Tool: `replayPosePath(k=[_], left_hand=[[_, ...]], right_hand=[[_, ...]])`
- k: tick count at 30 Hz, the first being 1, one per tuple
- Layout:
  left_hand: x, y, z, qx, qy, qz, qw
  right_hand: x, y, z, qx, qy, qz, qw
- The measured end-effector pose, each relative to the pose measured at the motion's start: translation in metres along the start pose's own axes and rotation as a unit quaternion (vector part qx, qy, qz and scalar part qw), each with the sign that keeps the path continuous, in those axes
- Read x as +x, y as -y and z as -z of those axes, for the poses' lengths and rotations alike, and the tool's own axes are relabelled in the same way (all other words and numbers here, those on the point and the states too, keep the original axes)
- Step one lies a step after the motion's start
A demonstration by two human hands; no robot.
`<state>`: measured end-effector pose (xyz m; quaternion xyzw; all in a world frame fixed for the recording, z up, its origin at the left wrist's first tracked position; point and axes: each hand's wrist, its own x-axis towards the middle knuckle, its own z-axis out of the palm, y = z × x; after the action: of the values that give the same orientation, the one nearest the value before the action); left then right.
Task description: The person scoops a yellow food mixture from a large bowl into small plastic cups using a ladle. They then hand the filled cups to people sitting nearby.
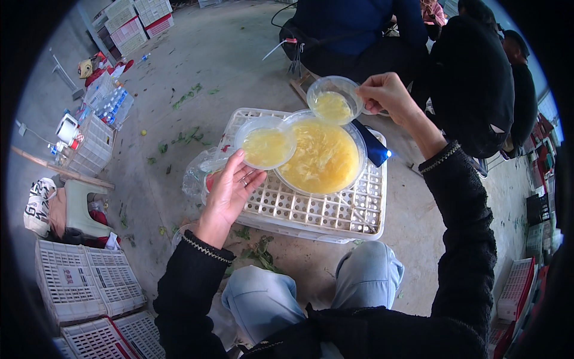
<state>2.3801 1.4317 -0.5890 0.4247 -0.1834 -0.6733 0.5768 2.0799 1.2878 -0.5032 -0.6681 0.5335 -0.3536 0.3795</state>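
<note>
In my left hand (231, 193) is a small clear plastic bowl (264, 148) of yellow liquid with pale strands, like egg drop soup. Thumb and fingers support its near side. My right hand (385, 96) pinches the rim of a second clear plastic bowl (334, 101), which holds a smaller amount of the same liquid. Between and below them, a large round clear plastic bowl (320, 157) is nearly full of this soup. Both small bowls overlap its rim in view; whether they touch it, I cannot tell. The large bowl stands on a white plastic crate (314, 208).
Beside the large bowl lies a dark flat object (370, 143) with a bright light at its edge. Crumpled clear plastic (197, 172) is at the crate's left. A seated person (358, 36) is close ahead, another person (471, 85) at right. Stacked crates (85, 278) stand at left.
</note>
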Motion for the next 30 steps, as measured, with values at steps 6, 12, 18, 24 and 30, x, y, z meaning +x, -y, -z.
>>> replayPosePath(k=[6, 12, 18, 24, 30], left_hand=[[0.016, 0.008, -0.019, 0.017, 0.039, 0.006, 0.999], [0.027, 0.011, -0.033, -0.003, 0.048, 0.003, 0.999], [0.028, 0.009, -0.039, 0.011, 0.062, 0.000, 0.998], [0.023, 0.004, -0.039, 0.013, 0.059, -0.020, 0.998], [0.021, 0.000, -0.034, 0.049, 0.060, -0.017, 0.997]], right_hand=[[0.000, 0.036, -0.006, -0.038, 0.018, 0.056, 0.998], [-0.011, 0.060, -0.027, -0.144, 0.015, 0.176, 0.974], [-0.025, 0.067, -0.052, -0.259, -0.038, 0.408, 0.875], [-0.043, 0.066, -0.062, -0.377, -0.081, 0.533, 0.753], [-0.024, 0.060, -0.052, -0.183, -0.047, 0.399, 0.898]])
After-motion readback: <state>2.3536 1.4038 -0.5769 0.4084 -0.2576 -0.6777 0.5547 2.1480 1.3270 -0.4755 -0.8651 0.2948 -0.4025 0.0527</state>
